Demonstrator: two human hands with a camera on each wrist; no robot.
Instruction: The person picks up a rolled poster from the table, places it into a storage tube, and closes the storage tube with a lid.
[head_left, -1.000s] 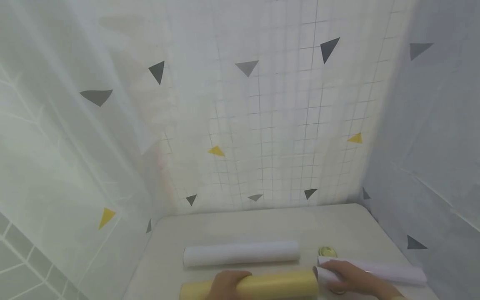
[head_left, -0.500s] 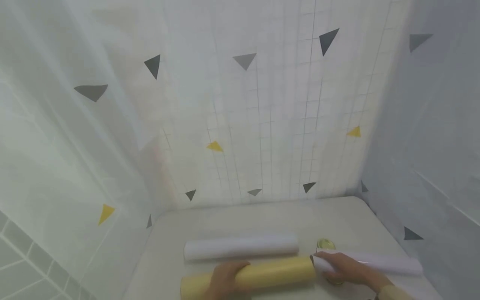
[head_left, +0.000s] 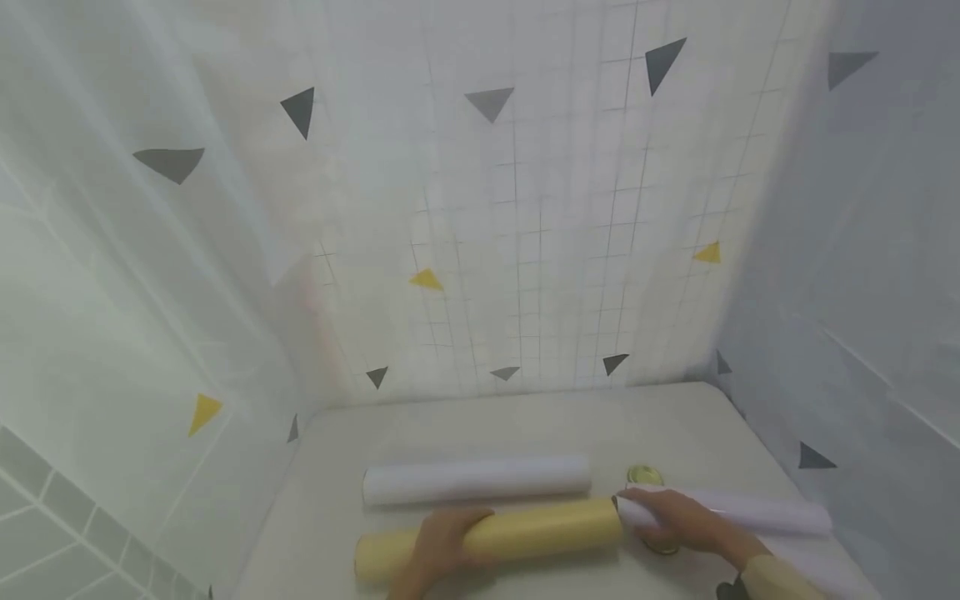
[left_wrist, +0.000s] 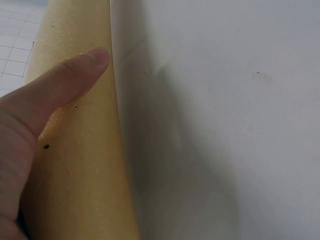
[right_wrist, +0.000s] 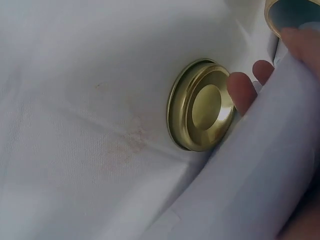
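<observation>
A yellow cardboard tube lies across the front of the white table. My left hand grips it left of its middle, the thumb along its top in the left wrist view. At the tube's right mouth, my right hand holds the end of a rolled white paper sheet, fingers curled round it. The paper's end meets the tube's rim. Under the right hand's fingertips, a round gold metal lid rests on the table, partly covered by the hand in the head view.
Behind the tube lies a white roll. A second gold lid sits behind my right hand, near another white roll. Pale sheeting with grey and yellow triangles stands around the table at the back and sides.
The head view has tipped down a little, so everything sits higher in frame. The tube's right end has risen slightly and stays against the paper roll; both hands keep their holds.
</observation>
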